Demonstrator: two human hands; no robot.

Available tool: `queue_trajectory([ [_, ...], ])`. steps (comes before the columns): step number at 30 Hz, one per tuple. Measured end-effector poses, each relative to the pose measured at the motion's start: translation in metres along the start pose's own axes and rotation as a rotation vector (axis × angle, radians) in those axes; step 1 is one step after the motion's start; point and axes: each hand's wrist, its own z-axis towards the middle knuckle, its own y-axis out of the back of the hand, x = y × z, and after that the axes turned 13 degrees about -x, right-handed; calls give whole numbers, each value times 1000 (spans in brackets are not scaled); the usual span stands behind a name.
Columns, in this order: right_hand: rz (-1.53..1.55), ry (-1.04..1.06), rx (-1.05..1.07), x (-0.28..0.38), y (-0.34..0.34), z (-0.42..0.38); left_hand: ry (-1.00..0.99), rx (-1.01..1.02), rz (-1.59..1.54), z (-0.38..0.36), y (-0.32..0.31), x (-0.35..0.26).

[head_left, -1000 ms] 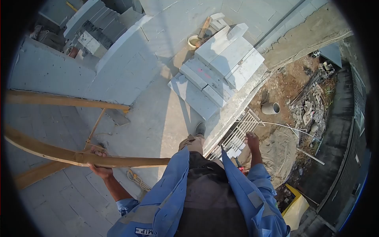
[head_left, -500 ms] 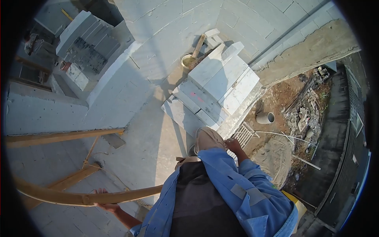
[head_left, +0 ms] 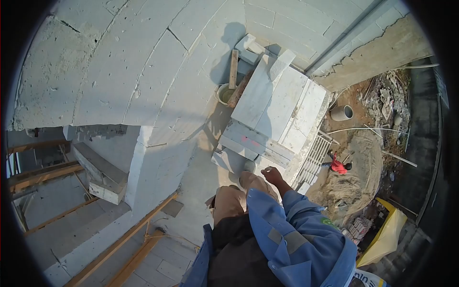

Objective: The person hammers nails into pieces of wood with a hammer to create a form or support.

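My right hand [head_left: 272, 176] hangs over my bent knee, near the front edge of the stacked pale blocks [head_left: 258, 100]. Its fingers are loosely bent and a little apart, with nothing visible in them. My left hand is out of view; its blue sleeve [head_left: 198, 260] runs off the bottom edge. By my feet are a block with pink marks [head_left: 251, 139] and the grey floor [head_left: 193, 179]. A bucket [head_left: 223, 94] with a piece of wood [head_left: 234, 69] in it stands behind the stack, against the block wall [head_left: 177, 62].
At lower left a wooden rail [head_left: 134, 225] slopes beside a lower level with beams. Right of the stack the floor drops to ground holding a white metal grate [head_left: 313, 160], a concrete pipe [head_left: 342, 113] and sand [head_left: 358, 186]. A person in red [head_left: 338, 165] bends down there.
The view has swung left and forward. My left hand, earlier on the curved wooden rail, has left the view. My right hand has moved slightly up and left in view. A person in red now shows below.
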Motion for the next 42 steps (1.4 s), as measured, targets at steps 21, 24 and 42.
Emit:
queue_trajectory([
  [21,108,-125,-111,154,-84,367,-1214,1069,1041,-251,-783,-157],
  [24,115,42,-226,167,-106,403,-1241,1122,861,-302,-852,-158],
  [42,257,413,-649,206,-95,431,-920,1218,620,-375,-952,-210],
])
